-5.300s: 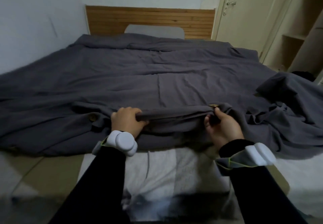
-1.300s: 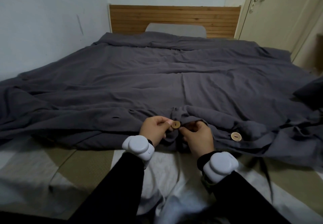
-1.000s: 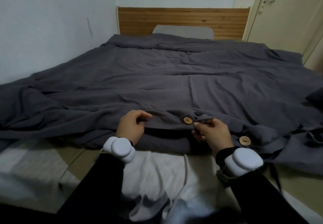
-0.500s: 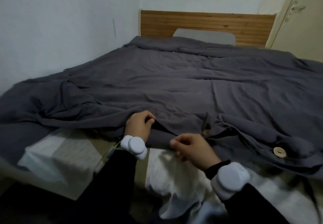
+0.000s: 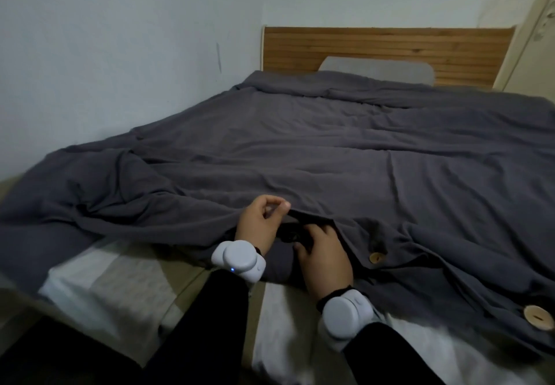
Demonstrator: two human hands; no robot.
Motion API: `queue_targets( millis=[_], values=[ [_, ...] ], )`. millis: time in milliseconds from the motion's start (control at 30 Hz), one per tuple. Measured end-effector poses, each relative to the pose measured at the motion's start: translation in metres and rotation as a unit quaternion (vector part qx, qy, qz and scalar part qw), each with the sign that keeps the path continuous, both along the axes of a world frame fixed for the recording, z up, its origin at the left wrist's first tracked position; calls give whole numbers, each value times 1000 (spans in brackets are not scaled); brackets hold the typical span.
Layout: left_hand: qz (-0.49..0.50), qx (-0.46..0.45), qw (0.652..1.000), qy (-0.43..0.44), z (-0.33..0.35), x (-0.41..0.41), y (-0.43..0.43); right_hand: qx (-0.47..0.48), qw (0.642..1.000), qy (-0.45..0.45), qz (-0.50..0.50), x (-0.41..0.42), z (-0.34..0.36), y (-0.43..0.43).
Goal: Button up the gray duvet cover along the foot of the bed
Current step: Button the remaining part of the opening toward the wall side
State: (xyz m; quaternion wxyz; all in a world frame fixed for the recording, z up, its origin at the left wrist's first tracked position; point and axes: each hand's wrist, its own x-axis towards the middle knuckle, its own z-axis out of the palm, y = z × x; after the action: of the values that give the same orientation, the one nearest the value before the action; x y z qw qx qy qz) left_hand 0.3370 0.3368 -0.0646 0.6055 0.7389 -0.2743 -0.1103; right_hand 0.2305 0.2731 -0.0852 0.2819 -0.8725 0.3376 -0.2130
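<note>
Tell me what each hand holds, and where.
Left hand pinches the duvet cover by its upper hem at the opening; right hand reaches into it, grip unclear.

Your left hand (image 5: 260, 224) is at the near hem of the gray fabric duvet cover (image 5: 330, 150), right hand (image 5: 325, 257) just right of it, one round wooden button (image 5: 377, 257) beside that & a 2nd round wooden button (image 5: 539, 317) further right, w/ the gray rectangular pillow (image 5: 377, 70) against the slatted wooden headboard (image 5: 384, 46) at the far end.
</note>
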Motion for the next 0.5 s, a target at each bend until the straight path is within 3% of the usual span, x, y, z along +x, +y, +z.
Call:
queue_targets(
  millis=[100,200,333,500],
  values=[
    [-76,96,991,-50,-6,6,9,-3,998,56,-7,9,-2,-6],
    [-51,175,971,-152,-9,16,18,7,999,40,-10,15,-5,-8],
    [22,145,978,-147,-13,21,21,71,997,-31,6,16,-3,-9],
    [46,93,988,-113,-9,19,22,51,999,9,17,20,-7,-8]
  ],
)
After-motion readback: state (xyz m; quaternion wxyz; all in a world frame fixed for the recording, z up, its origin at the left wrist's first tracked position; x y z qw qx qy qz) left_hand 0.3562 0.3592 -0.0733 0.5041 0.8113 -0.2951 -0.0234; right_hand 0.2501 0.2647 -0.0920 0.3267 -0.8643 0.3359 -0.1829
